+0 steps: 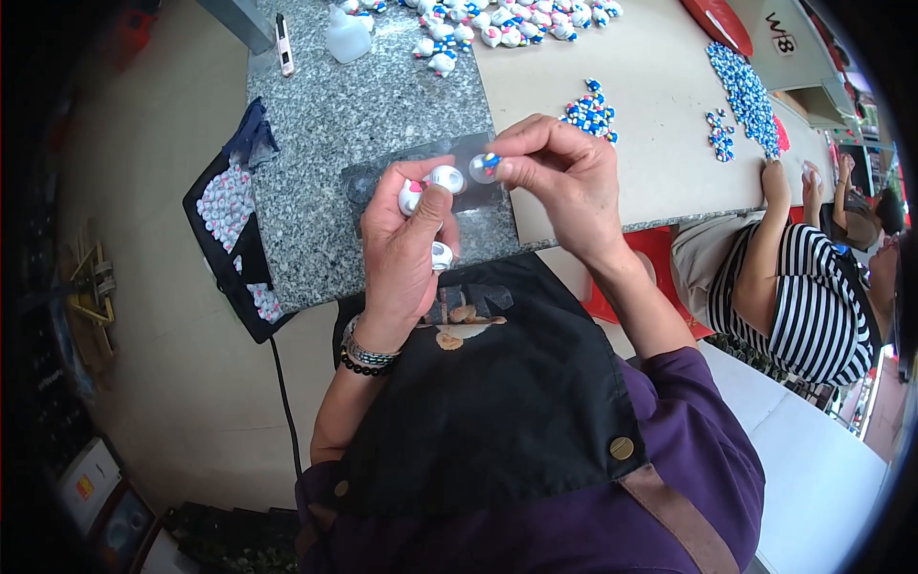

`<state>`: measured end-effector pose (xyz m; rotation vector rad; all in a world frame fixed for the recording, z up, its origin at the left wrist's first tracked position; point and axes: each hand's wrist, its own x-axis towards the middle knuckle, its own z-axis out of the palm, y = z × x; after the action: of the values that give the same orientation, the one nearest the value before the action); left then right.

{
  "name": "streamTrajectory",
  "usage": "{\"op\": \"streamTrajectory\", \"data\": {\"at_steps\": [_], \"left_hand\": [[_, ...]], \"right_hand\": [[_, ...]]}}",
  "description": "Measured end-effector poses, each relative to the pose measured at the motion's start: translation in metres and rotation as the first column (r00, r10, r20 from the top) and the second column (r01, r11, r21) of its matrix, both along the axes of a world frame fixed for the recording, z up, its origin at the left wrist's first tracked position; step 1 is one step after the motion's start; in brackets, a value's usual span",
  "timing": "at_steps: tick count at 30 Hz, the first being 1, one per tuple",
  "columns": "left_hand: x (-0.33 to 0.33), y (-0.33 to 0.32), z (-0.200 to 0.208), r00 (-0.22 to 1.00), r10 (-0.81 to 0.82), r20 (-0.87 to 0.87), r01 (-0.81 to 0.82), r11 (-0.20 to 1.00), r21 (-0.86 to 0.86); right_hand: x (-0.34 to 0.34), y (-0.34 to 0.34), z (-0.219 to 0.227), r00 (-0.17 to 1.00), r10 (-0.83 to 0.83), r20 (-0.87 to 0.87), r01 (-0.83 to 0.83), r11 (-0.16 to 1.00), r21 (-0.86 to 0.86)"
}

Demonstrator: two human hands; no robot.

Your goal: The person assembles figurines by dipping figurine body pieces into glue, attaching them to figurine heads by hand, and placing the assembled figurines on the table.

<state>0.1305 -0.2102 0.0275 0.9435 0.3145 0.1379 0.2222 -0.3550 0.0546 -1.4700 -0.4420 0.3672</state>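
My left hand [394,253] is closed around several small white toy heads. One white head with pink on it [410,197] sits by the fingers, and a white piece with an opening [447,178] shows above the thumb. Lower in the same palm is another hollow white piece [441,255]. Between thumb and forefinger, my right hand [579,196] pinches a tiny blue, yellow and white toy body [491,163], just right of the white pieces and apart from them. Beneath the hands, a clear plastic sheet [478,199] lies across the granite edge.
Assembled white-and-blue toys [521,21] heap at the back. Blue toy bodies [591,117] lie to the right, with a larger pile [741,91] beyond. A black cloth tray [228,215] holds white heads. A bottle [348,36] stands far left. A person in stripes [803,297] works at right.
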Motion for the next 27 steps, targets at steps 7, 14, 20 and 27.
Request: {"op": "streamTrajectory", "data": {"at_steps": [7,14,20,27], "left_hand": [[0.001,-0.004,-0.007,0.999,-0.017,0.049,0.012,0.995,0.101],[-0.002,0.001,-0.010,0.993,-0.060,0.101,0.004,0.874,0.485],[0.014,0.011,0.007,0.998,-0.065,0.023,0.043,0.843,0.536],[0.073,0.054,0.001,0.999,0.012,-0.053,0.039,0.516,0.856]], "right_hand": [[-0.008,0.002,-0.004,0.947,0.004,0.320,0.036,0.992,-0.119],[-0.013,0.001,-0.010,0.892,0.014,0.453,0.088,0.975,-0.204],[0.003,0.005,-0.006,0.805,0.017,0.594,0.098,0.982,-0.160],[0.058,-0.052,-0.004,0.653,0.289,0.700,0.437,0.611,-0.660]]}}
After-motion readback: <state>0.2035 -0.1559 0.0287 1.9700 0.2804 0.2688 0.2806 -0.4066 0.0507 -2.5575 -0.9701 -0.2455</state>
